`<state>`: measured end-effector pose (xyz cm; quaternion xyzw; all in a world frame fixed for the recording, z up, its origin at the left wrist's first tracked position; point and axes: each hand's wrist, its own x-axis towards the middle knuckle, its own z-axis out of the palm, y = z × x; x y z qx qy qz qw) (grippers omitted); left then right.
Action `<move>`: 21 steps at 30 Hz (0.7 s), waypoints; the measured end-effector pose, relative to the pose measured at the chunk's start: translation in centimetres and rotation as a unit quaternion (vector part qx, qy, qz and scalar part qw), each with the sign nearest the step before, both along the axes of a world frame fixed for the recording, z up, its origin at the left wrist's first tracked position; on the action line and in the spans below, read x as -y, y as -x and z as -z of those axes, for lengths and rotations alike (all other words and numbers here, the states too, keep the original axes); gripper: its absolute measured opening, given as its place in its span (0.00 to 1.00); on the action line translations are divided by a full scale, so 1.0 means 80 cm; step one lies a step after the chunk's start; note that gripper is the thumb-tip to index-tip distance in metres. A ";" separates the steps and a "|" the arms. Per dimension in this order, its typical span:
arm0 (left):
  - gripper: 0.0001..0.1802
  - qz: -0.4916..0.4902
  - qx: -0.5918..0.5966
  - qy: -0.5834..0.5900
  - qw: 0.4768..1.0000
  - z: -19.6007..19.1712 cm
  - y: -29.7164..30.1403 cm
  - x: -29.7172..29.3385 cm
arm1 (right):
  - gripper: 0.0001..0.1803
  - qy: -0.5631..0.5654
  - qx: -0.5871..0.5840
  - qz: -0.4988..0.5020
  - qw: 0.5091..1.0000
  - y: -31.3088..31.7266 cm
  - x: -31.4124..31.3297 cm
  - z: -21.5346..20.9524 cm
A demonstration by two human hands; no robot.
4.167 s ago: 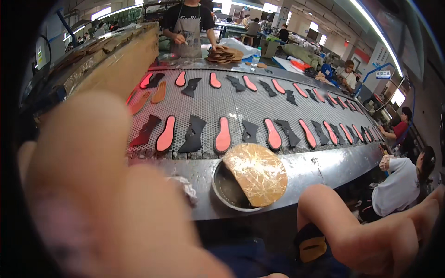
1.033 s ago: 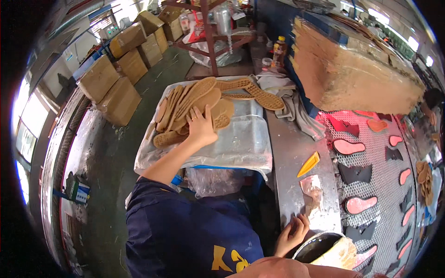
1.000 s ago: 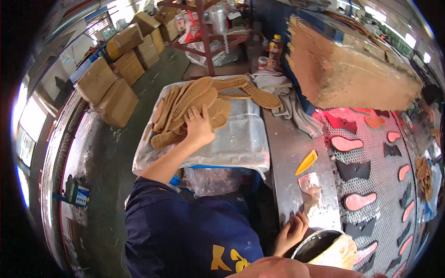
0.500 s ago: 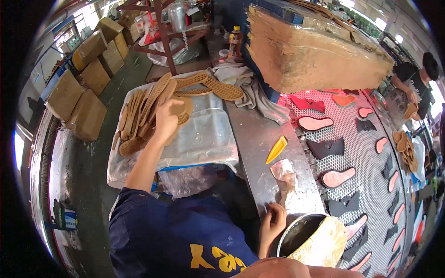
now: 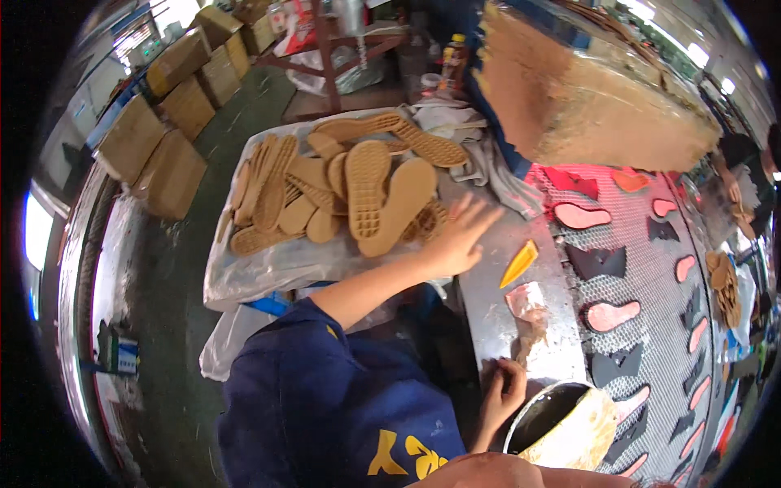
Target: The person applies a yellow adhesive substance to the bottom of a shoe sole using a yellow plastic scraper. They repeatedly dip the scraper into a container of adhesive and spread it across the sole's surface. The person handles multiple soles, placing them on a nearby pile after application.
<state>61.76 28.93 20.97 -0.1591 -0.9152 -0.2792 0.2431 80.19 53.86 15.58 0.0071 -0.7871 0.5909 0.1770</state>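
Note:
My left hand (image 5: 460,237) hovers with fingers spread over the edge between the plastic-covered stand (image 5: 232,281) and the metal table (image 5: 488,305), holding nothing. Just left of it, tan shoe soles (image 5: 399,207) with gridded tread lie in a loose, overlapping heap; some show the tread and others their smooth face. Low in the picture, my right hand (image 5: 506,396) is at the metal table's near left edge, its fingers curled in. Whether it holds anything is hidden. Close to its right stands a round bucket (image 5: 561,431) with a dark inside and a pale, crusted board across it.
A yellow blade-shaped tool (image 5: 519,263) and a smeared wrapper (image 5: 529,313) lie on the metal table. Further right runs a mesh belt (image 5: 643,309) with pink soles and black cut pieces. A large carton (image 5: 602,106) rises behind, beside a crumpled grey cloth (image 5: 496,175). A co-worker stands far right.
My left hand has moved right, off the soles and away from the pile, and its fingers have spread. Soles once bunched beneath it now lie spread rightward. My right hand stays at the table edge.

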 end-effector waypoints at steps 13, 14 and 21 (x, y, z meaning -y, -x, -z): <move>0.53 -0.553 0.263 0.063 0.788 -0.129 -0.069 0.403 | 0.11 -0.053 -0.004 -0.003 0.999 -0.006 0.006 -0.025; 0.55 -0.515 0.257 0.026 0.817 -0.085 -0.090 0.481 | 0.11 -0.061 -0.007 -0.021 0.998 -0.005 0.007 -0.027; 0.50 -0.421 0.447 -0.009 0.789 -0.064 -0.069 0.567 | 0.09 -0.084 -0.017 -0.020 0.996 -0.007 0.014 -0.038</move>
